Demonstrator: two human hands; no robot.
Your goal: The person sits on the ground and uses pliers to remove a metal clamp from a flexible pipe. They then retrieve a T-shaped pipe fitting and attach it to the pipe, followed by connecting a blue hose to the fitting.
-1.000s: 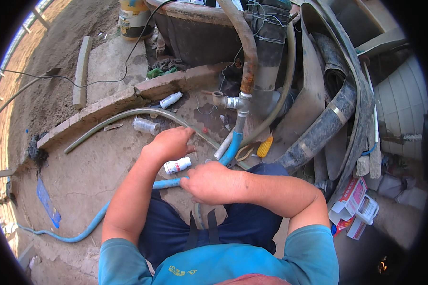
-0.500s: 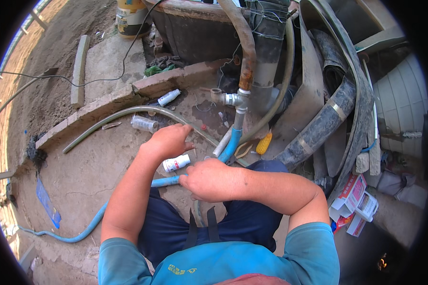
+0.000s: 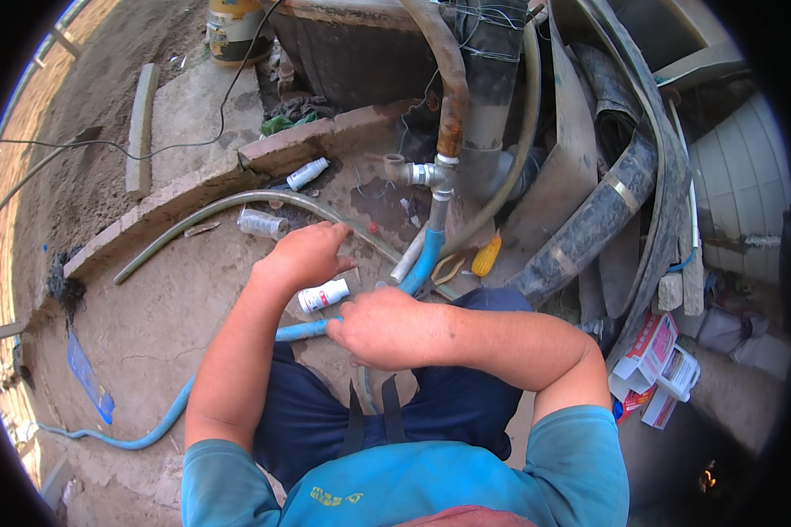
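My left hand [image 3: 310,256] hovers above the ground, thumb and forefinger apart, nothing visible between them. To its right and nearer, my right hand [image 3: 382,328] has curled fingers directly over the blue hose [image 3: 303,331]. What these fingers hold, if anything, is hidden; the hose disappears behind the hand. A white bottle [image 3: 322,296] with a red-marked label lies between my hands. Beyond my right hand, a blue pipe section [image 3: 425,256] joins a metal tee fitting [image 3: 441,176]. A clear plastic bottle [image 3: 262,223] lies close to my left hand.
A bent grey hose [image 3: 211,205] arcs over the ground. Another white bottle [image 3: 308,173] lies by the low brick edging [image 3: 185,195]. At right are a yellow corn cob [image 3: 487,256], a thick black pipe [image 3: 593,220] and cardboard boxes [image 3: 646,351]. A rusty pipe [image 3: 453,97] rises from the tee.
The whole view has shifted slightly. Both hands keep nearly the same pose and place relative to the bottle and the hose.
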